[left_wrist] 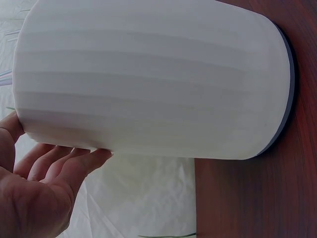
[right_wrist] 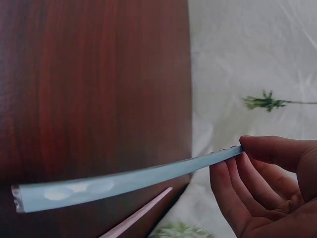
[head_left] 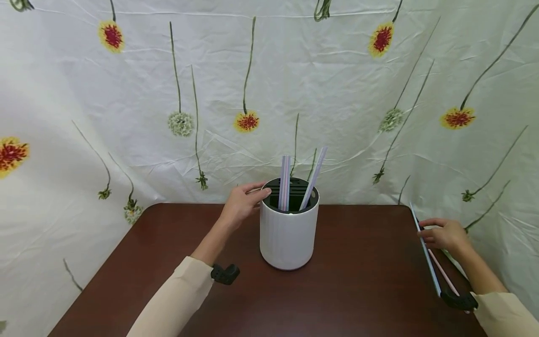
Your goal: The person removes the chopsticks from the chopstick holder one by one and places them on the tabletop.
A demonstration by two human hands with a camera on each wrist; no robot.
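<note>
A white round holder [head_left: 289, 238] with a dark slotted insert stands upright in the head view. My left hand [head_left: 244, 204] grips its upper left side, thumb at the rim and fingers against the outer wall, as the left wrist view also shows. Pale purple striped sticks [head_left: 284, 180] rise from the insert, and another [head_left: 313, 178] leans right. At the table's right edge, my right hand [head_left: 447, 236] pinches a long light-blue stick [right_wrist: 114, 186] near its far end between thumb and fingers. Its near end has a clear tip in the right wrist view.
A thin pale pink stick [head_left: 444, 274] lies by the right edge of the dark brown table [head_left: 358, 281], beside the blue one. A white flower-printed cloth [head_left: 337, 84] hangs behind the table and along its sides. Dark wrist cameras [head_left: 225, 274] sit on both forearms.
</note>
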